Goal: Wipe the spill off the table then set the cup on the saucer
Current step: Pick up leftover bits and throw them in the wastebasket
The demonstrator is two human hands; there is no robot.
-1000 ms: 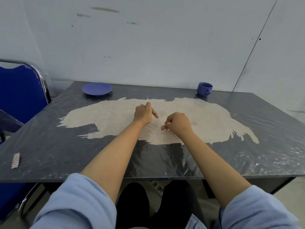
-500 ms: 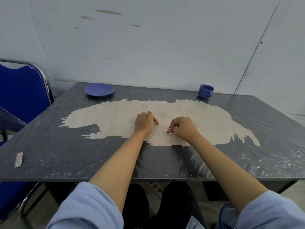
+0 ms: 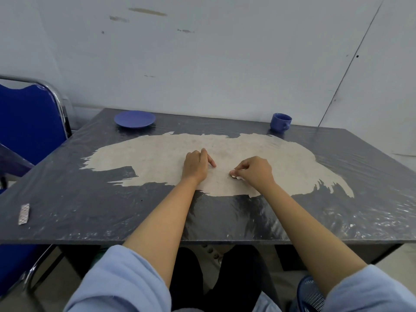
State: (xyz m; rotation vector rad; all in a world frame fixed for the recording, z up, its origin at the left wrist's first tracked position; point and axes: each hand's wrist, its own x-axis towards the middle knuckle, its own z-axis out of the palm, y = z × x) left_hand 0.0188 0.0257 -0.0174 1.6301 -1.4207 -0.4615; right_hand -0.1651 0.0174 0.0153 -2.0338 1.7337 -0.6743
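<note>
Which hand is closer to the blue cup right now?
The right hand, in the picture. It rests mid-table, in front and left of the blue cup at the far right edge. The left hand lies further left, nearer the saucer's side.

Light blue sleeves (image 3: 121,282) are pushed up above both elbows, leaving the forearms bare; dark trousers (image 3: 225,280) cover the legs.

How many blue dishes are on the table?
2. The saucer sits at the far left corner, and the cup stands at the far right, apart from it. Nothing on the table looks able to hide another.
</note>
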